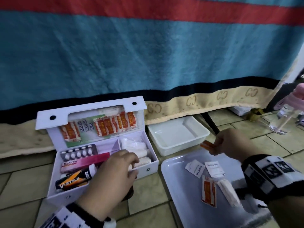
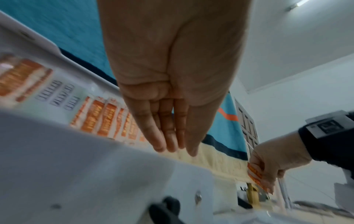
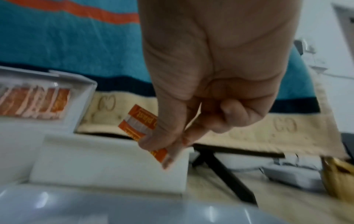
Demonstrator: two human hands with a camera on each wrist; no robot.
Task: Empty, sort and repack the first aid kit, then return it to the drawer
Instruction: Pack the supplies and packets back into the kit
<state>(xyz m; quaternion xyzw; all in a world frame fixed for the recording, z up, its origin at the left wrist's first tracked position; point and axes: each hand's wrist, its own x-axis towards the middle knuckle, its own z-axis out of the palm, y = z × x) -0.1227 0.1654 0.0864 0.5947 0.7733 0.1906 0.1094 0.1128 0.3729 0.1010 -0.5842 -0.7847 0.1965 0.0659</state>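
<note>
White plastic forms the open first aid kit (image 1: pixel 105 163), which sits on the tiled floor (image 1: pixel 148 203) at the left, its lid (image 1: pixel 92 116) standing upright against the blue blanket (image 1: pixel 148 55) hanging behind it. Orange plaster packets (image 1: pixel 113 123) are tucked inside the lid beside a green first aid guide (image 1: pixel 85 127). The kit's left compartment holds a blister pack of white pills (image 1: pixel 79 152), a pink Bacidin box (image 1: pixel 82 162) and a black and orange V-Style tube (image 1: pixel 74 180); the right compartment holds white gauze rolls (image 1: pixel 141 152).

Over the divider between the compartments the left hand (image 1: pixel 113 176) reaches in with its fingers straight and close together, holding nothing that can be seen. The right hand (image 1: pixel 230 142) is raised over the far edge of the grey tray (image 1: pixel 181 195) at the right, thumb and fingers pinching a small orange plaster packet (image 3: pixel 140 125).

On the tray lie two white alcohol pad sachets (image 1: pixel 195 168), one orange plaster packet (image 1: pixel 209 191) and a white wrapped gauze piece (image 1: pixel 228 191), close together. Beyond the tray, just beside the kit's right wall, a white plastic tub (image 1: pixel 194 142) sits partly under the blanket's beige border (image 1: pixel 213 99). A clear bottle (image 1: pixel 284 119) stands at the far right.
</note>
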